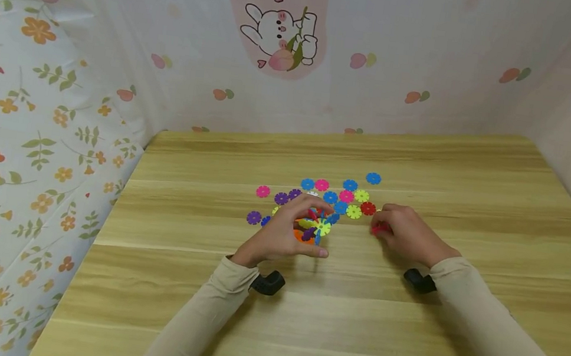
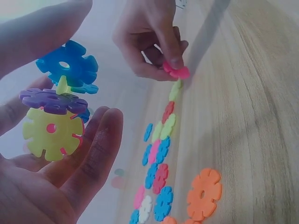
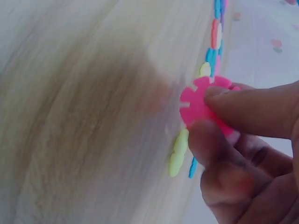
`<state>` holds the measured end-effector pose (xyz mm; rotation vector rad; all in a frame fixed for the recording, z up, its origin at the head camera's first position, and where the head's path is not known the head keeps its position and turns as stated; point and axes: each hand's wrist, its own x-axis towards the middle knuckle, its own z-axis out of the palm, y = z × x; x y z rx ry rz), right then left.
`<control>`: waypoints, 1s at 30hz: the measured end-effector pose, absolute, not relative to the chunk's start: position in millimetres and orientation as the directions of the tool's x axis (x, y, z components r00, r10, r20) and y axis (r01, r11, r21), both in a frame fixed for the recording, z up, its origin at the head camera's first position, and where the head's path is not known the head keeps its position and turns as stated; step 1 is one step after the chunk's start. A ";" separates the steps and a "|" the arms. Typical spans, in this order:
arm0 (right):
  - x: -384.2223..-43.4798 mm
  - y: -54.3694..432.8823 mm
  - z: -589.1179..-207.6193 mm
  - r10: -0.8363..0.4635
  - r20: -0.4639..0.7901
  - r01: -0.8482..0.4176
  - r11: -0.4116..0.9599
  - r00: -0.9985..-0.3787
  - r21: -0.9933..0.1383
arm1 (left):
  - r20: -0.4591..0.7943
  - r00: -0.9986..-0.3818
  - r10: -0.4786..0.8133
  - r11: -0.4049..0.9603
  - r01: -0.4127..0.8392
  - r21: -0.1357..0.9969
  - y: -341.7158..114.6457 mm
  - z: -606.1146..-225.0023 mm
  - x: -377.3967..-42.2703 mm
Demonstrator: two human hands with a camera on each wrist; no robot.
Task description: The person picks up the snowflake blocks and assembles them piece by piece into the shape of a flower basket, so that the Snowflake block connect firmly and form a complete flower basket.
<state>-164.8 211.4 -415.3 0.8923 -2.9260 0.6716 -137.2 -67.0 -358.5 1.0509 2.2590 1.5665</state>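
My left hand [image 1: 281, 234] curves its thumb and fingers round a small cluster of slotted plastic snowflake discs [image 2: 52, 101]. Blue, purple and yellow discs are fitted into one another at angles there. To the right, my right hand [image 1: 407, 233] pinches one pink snowflake disc [image 3: 198, 106] between thumb and index finger, its notched edge showing in the right wrist view. Close beside that disc lies a yellow disc [image 3: 178, 153]. Below the cluster, an orange disc [image 2: 204, 194] rests on the table, partly hidden by the left hand in the head view.
Loose discs in several colours spread over the wooden table [image 1: 181, 284] beyond and between the hands, with a blue disc [image 1: 373, 178] farthest back. A printed cloth [image 1: 195, 42] hangs behind the table and along its left side. Dark devices [image 1: 268, 283] sit at both wrists.
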 end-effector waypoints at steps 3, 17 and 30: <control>-165.0 210.2 -414.6 -0.529 0.145 -0.536 0.730 -0.836 -0.424 | 0.228 -0.725 0.650 0.187 0.444 0.876 -66.6 -358.3 -137.9; -152.1 188.5 -388.7 -0.518 0.165 -0.475 0.551 -0.840 -0.686 | 0.170 -0.764 0.622 0.236 0.390 0.890 -64.2 -358.2 -137.8; -138.2 171.3 -371.2 -0.512 0.337 -0.572 0.417 -0.790 -0.706 | 0.178 -0.783 0.597 0.243 0.387 0.889 -60.8 -387.6 -154.0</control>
